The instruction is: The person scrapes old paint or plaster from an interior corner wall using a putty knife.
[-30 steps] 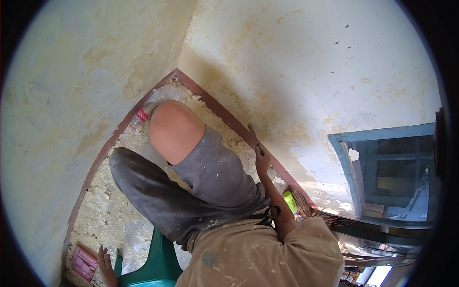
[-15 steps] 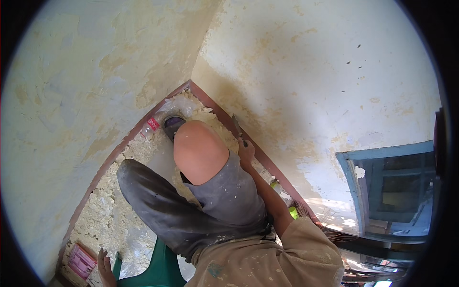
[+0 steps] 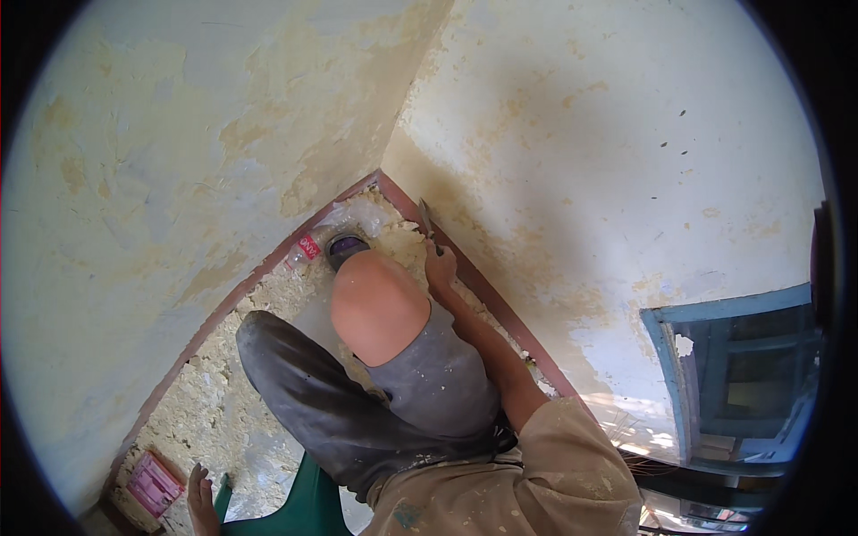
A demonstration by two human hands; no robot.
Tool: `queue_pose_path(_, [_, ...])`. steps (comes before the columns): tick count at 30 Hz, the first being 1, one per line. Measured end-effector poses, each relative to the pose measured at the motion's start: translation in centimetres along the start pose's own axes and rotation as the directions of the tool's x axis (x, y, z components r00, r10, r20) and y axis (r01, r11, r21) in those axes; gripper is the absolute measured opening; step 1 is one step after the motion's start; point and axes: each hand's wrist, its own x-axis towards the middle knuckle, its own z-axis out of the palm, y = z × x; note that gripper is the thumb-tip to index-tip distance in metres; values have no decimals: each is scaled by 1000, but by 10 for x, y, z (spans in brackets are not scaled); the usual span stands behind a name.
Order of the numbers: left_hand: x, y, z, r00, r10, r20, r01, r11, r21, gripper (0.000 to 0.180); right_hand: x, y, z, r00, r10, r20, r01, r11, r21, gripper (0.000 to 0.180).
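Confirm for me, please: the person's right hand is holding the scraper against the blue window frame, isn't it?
Not quite. The head view shows the right hand holding the scraper near the base of the peeling cream wall, close to the room's corner; the blue window frame is well away.

Paint-flecked beige short-sleeved shirt, grey trousers rolled above one bare knee, a dark shoe.

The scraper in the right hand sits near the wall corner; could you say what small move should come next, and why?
Probably press the scraper in the right hand against the right wall and draw it down: the blade sits just above the reddish skirting, where patchy old paint remains.
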Motion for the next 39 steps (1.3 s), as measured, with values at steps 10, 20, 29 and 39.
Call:
queue_pose_path(10, [4, -87, -8, 929, 366, 55, -341, 904, -259, 51, -26, 42, -42, 999, -48, -1, 48, 997, 68, 40])
queue_pose_path(20, [-6, 36, 4, 996, -94, 8, 95, 991, -93, 44, -7, -33, -75, 994, -83, 70, 63, 969, 241, 37])
queue_pose_path(29, [-16, 47, -1, 991, -108, 76, 110, 994, -23, 54, -55, -40, -134, 999, 26, 35, -38, 916, 398, 35])
queue_pose_path(39, [-15, 67, 4, 993, -97, 62, 104, 988, -117, 48, -23, -93, -87, 994, -1, 105, -43, 907, 420, 36])
